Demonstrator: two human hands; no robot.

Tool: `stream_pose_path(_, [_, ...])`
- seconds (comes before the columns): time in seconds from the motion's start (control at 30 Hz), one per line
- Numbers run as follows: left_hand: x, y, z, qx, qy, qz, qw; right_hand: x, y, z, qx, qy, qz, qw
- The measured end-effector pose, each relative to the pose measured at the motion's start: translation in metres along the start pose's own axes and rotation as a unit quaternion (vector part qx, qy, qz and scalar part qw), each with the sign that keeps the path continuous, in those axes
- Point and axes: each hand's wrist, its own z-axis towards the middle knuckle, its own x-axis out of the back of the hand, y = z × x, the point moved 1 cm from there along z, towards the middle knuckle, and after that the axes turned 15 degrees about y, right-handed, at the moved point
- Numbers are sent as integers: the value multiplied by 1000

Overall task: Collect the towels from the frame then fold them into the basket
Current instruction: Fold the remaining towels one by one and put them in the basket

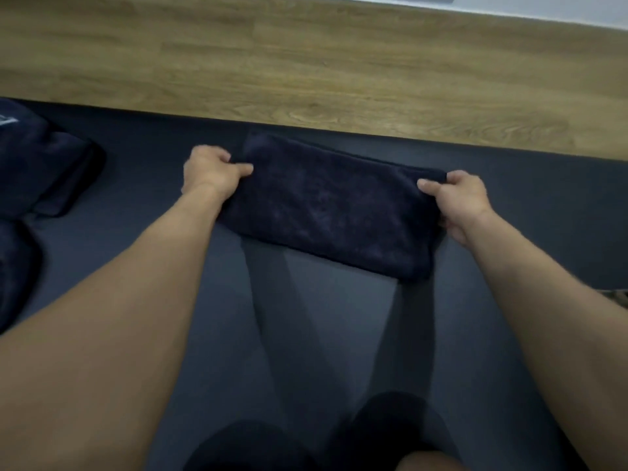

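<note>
Towel (pixel 326 205): dark navy, folded into a long band, lying flat on a dark grey mat (pixel 323 317) in the middle of the view, with its long axis running left to right and its right end a little nearer the viewer.

Nearest the camera, at the bottom edge, are the person's knees (pixel 258 447) in dark clothing, over the mat. Two bare forearms reach forward from the lower corners and cast wedge-shaped shadows on the mat between them.

The left hand (pixel 214 171) grips the towel's left short end, with the thumb laid on the top surface and the fingers curled over the far corner. The right hand (pixel 462 202) grips the right short end in the same way: the thumb is on top and the fingers are curled around the edge. The fingertips of both hands are hidden by the cloth.

At the left margin, well apart from the held towel, a bundle of dark blue cloth (pixel 44 164) rests on the mat. It bears a small pale mark that is too blurred to read.

Beyond the far edge of the mat lies a wood-grain floor (pixel 306 62). A pale wall base (pixel 560 8) crosses the top right corner.
</note>
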Motion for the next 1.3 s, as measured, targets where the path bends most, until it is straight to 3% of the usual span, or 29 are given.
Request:
stream_pose_path(0.1, [-3,23,-13,-55,96,-28,993,10,40,-55,-85,-2,53,995])
stream_pose_path(0.17, [-3,25,-36,-42,121,-36,991,13,69,-101,-176,-30,85,980])
stream_pose_path(0.23, [2,3,-70,-10,112,-41,993,15,91,-145,-243,-79,89,963])
stream_pose_path(0.3, [11,-36,-105,35,58,-59,996,17,105,-176,-257,-144,76,953])
stream_pose_path(0.43, [25,-108,-165,56,-86,12,995,17,116,-199,-196,-168,64,964])
stream_pose_path(0.5, [33,-126,-187,38,-117,27,992,17,116,-202,-160,-158,54,973])
stream_pose_path(0.57, [41,-134,-202,43,-97,-5,994,21,115,-204,-114,-145,48,982])
stream_pose_path(0.67, [54,-132,-212,116,-75,-147,979,30,108,-206,-56,-154,68,984])
stream_pose_path(0.83, [70,-124,-214,67,-27,-246,967,43,105,-209,-83,-208,127,966])
stream_pose_path(0.9, [75,-124,-215,82,-53,-306,947,48,107,-210,-86,-254,132,954])
stream_pose_path(0.97, [78,-128,-215,86,-118,-350,925,50,109,-207,-70,-249,105,960])
stream_pose_path(1.03, [81,-132,-213,67,-178,-350,917,46,111,-203,-43,-220,65,972])
stream_pose_path(1.1, [82,-135,-213,35,-192,-302,933,39,111,-198,-23,-205,45,978])
stream_pose_path(1.3, [66,-138,-199,4,-110,-216,970,31,104,-179,61,-153,-54,985])
